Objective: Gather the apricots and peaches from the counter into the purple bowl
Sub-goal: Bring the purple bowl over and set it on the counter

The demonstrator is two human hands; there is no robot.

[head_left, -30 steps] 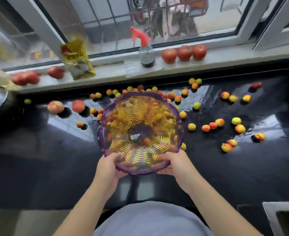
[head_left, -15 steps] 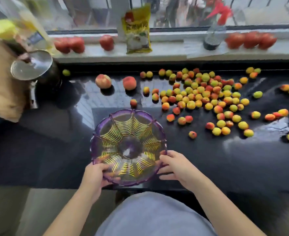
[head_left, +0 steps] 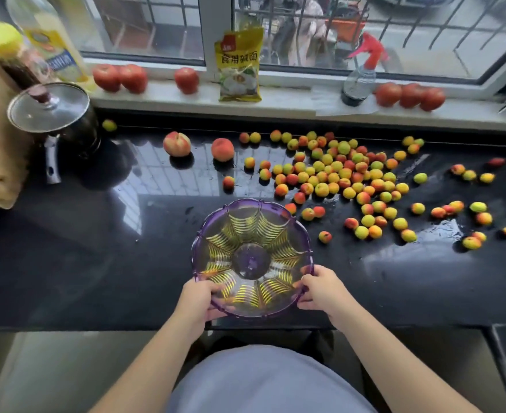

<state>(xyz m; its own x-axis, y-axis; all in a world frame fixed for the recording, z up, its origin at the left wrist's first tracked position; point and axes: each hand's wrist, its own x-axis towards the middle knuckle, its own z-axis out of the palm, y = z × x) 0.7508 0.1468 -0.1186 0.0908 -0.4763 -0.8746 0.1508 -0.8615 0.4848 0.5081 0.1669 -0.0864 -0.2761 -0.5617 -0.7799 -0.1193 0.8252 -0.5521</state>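
Both hands kept their grip on the purple bowl (head_left: 252, 257): the left hand (head_left: 197, 299) curled round its rim at about seven o'clock, the right hand (head_left: 323, 289) at about four o'clock, thumbs over the edge. Compared with a second earlier, when the bowl was raised and tilted toward the fruit, it now sat lower and level near the front edge of the counter (head_left: 81, 257), apparently set down, and it was empty. That suggested placement was finished and gathering could begin. The apricots (head_left: 347, 177) lay scattered from twelve to three o'clock of the bowl, the nearest just beside its far rim; two peaches (head_left: 199, 146) sat at eleven o'clock. Open counter stretched to nine o'clock, while a lidded pot (head_left: 53, 114) stood well apart at ten o'clock.
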